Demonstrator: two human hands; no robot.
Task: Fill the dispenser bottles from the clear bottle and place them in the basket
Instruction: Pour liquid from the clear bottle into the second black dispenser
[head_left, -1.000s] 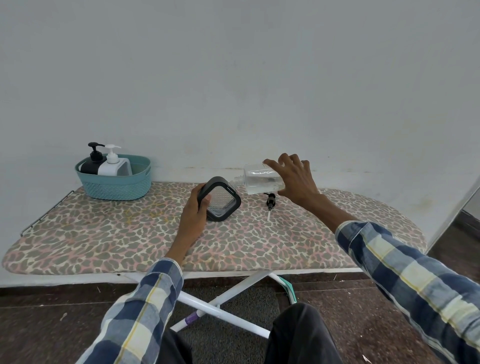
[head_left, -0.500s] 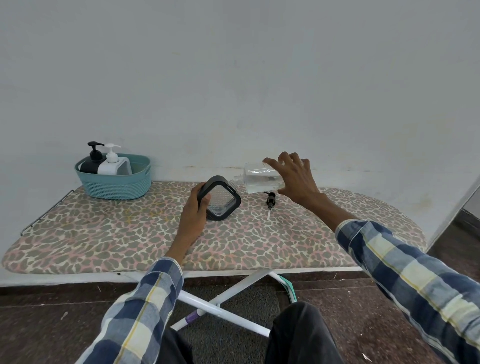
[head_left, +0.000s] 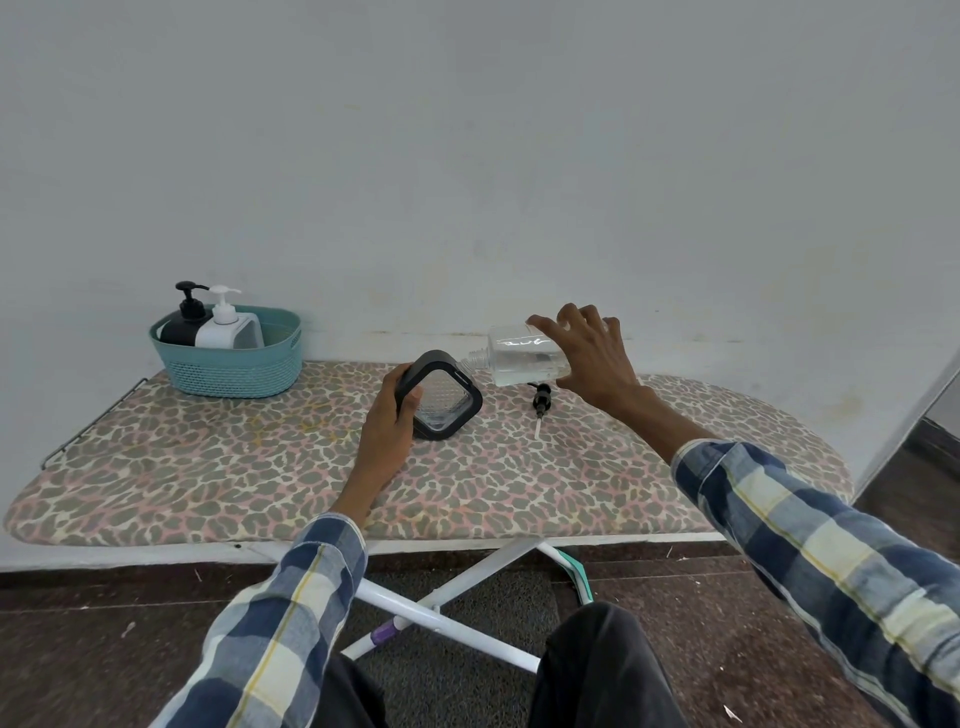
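My left hand (head_left: 387, 431) grips a black-framed dispenser bottle (head_left: 441, 397) with clear ribbed sides, tilted on the ironing board. My right hand (head_left: 587, 353) holds the clear bottle (head_left: 519, 356) on its side, its open neck pointing left at the top corner of the dispenser bottle. Liquid fills the lower part of the clear bottle. A black pump head (head_left: 541, 402) with its white tube lies on the board just below the clear bottle. At the far left, the teal basket (head_left: 234, 371) holds a black dispenser bottle (head_left: 182, 319) and a white dispenser bottle (head_left: 223, 325).
The leopard-print ironing board (head_left: 260, 467) stands against a white wall. Its white legs (head_left: 457, 597) cross under the front edge, above a dark floor. My knees are below the board's near edge.
Hardly anything has moved. Both hands hold the same pose, with the clear bottle still tipped toward the dispenser bottle.
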